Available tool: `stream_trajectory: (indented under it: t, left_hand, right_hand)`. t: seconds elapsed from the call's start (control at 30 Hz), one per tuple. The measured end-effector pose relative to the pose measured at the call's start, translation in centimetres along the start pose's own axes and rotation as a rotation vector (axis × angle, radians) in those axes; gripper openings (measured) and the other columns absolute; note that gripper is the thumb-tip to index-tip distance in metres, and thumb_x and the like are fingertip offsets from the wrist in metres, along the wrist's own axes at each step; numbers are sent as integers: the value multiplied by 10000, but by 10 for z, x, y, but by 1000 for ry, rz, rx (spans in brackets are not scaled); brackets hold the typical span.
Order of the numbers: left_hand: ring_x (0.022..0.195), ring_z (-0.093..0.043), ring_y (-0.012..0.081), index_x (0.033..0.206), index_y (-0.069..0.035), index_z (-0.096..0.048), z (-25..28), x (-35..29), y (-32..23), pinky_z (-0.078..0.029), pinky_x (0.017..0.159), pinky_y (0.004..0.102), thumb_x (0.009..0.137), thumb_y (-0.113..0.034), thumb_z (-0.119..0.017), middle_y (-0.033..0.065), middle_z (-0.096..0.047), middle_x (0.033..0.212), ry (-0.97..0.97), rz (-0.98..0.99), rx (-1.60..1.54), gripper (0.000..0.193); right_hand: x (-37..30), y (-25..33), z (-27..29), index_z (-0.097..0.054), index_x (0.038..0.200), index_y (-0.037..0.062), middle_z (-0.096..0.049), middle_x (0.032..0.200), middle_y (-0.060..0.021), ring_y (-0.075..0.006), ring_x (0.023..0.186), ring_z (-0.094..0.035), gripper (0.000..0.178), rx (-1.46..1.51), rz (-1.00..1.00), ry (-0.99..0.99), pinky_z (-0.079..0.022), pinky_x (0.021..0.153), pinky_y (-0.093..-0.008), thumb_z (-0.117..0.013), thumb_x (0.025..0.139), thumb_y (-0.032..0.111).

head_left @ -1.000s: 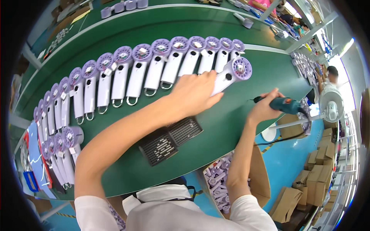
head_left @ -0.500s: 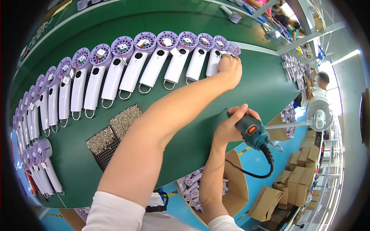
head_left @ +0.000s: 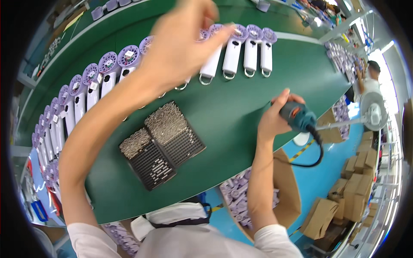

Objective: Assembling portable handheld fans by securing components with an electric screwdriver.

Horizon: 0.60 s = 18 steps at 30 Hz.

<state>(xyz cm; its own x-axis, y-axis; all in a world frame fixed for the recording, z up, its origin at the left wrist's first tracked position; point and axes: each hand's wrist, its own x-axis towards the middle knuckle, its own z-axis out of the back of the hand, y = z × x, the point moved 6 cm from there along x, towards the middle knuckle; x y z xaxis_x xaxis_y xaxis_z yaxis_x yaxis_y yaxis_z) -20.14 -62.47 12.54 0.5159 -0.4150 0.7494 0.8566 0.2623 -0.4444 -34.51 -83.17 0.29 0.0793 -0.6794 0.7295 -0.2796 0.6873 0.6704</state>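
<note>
A curved row of handheld fan bodies (head_left: pixel 232 58) lies across the green table. Each has a round lilac head, a white handle and a metal loop at its end. Over the middle of this row hovers my left hand (head_left: pixel 183 41), somewhat blurred, its thumb stretched away from the fingers and nothing visible in its grip. It hides several fans. My right hand (head_left: pixel 272 121) is wrapped round a dark green electric screwdriver (head_left: pixel 297 117) with a black cord, above the table's right part. Two black screw trays (head_left: pixel 186 142) sit side by side near my left forearm, partly filled with small metal screws.
An open carton (head_left: pixel 289 189) of lilac parts stands below the table's near edge. Further right are stacked cardboard boxes (head_left: pixel 352 189) and a grey pedestal fan (head_left: pixel 373 111). A co-worker (head_left: pixel 370 84) is beyond it. White handles (head_left: pixel 342 60) are heaped at the table's far right.
My left hand has left the fan at the row's right end and swung up and left over the middle. The view has shifted, uncovering the trays. My right hand still holds the screwdriver.
</note>
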Motion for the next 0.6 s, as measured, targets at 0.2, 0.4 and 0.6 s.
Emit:
stream_trajectory:
  t: [0.2, 0.4, 0.6]
  left_hand:
    - [931, -559, 158, 1042, 20, -550, 137, -68, -31, -440, 867, 283, 790, -115, -723, 115, -580, 1045, -198, -204, -19, 333]
    - [930, -564, 169, 1043, 9, -558, 205, -139, -49, -447, 861, 297, 782, -117, -723, 119, -583, 1049, -308, -98, 97, 334]
    - [930, -569, 180, 1043, -1, -565, 338, -168, -35, -454, 856, 311, 773, -118, -724, 124, -587, 1053, -617, -221, 408, 335]
  right_hand:
    - [4, 10, -16, -422, 943, -8, -516, 577, -78, -165, 492, -526, 157, 509, -238, 21, -526, 561, -354, -535, 922, 98]
    - [9, -49, -8, -471, 949, 27, -489, 662, -81, -214, 602, -544, 226, 626, -657, -39, -536, 627, -442, -516, 948, 248]
    - [-44, -40, -28, -547, 1126, -3, -611, 987, -89, -225, 881, -600, 315, 430, -889, 291, -525, 787, -400, -584, 913, 226]
